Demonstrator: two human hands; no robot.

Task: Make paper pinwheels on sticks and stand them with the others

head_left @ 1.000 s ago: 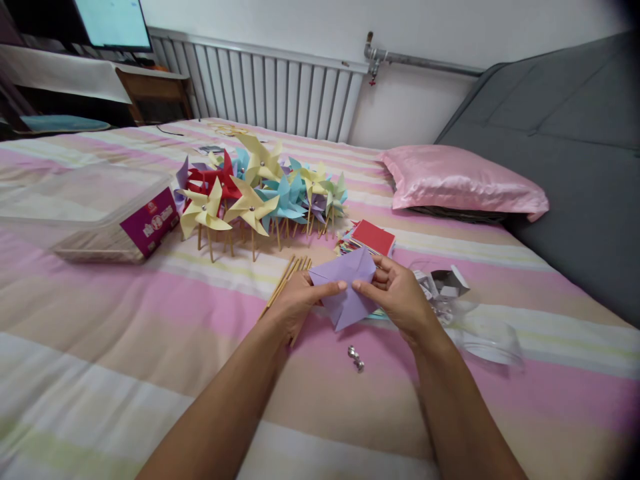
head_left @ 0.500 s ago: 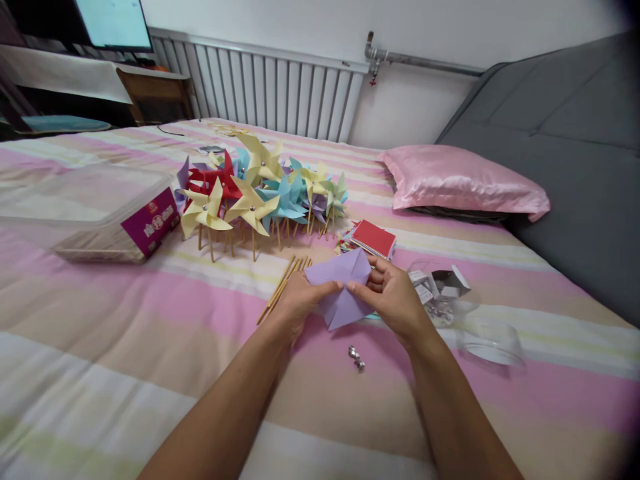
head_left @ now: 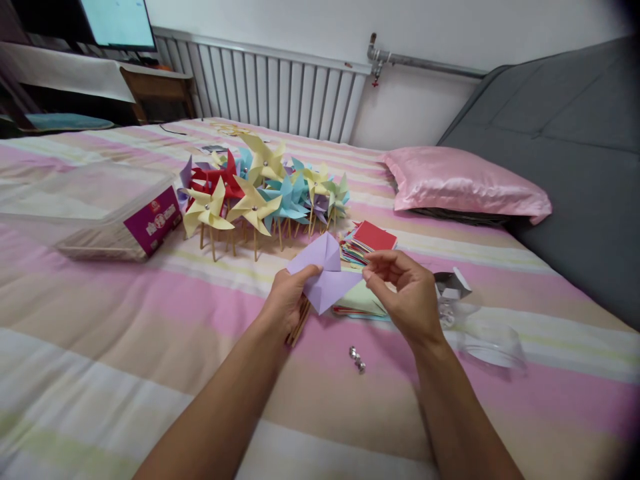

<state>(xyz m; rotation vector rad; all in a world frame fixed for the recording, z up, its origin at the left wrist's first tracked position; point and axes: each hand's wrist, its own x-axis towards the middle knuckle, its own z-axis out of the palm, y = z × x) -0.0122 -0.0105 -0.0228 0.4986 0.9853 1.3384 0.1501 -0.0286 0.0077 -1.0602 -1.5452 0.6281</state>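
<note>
A lilac paper pinwheel (head_left: 325, 288), with some corners folded toward its middle, is in my hands above the bed. My left hand (head_left: 289, 293) is closed on its left side, the thumb pressing near the centre. My right hand (head_left: 404, 288) pinches the paper's right corner at the fingertips. Thin wooden sticks (head_left: 299, 325) lie below my left hand, partly covered by it. Several small silver fasteners (head_left: 357, 360) rest on the bedspread nearer to me. Beneath and beside the paper is a stack of pale green and other coloured sheets (head_left: 363, 300).
Finished pinwheels (head_left: 255, 208) stand in a cluster behind my left hand. Red-topped square papers (head_left: 376, 236) lie beyond my right hand. A clear plastic box (head_left: 90, 230) is at left. At right are an opened small box (head_left: 453, 283), a clear container (head_left: 493, 347) and a pink pillow (head_left: 465, 180).
My right hand has moved right, from the paper's middle to its right corner. My left hand has shifted left with the paper, which has turned. The green sheets show more now.
</note>
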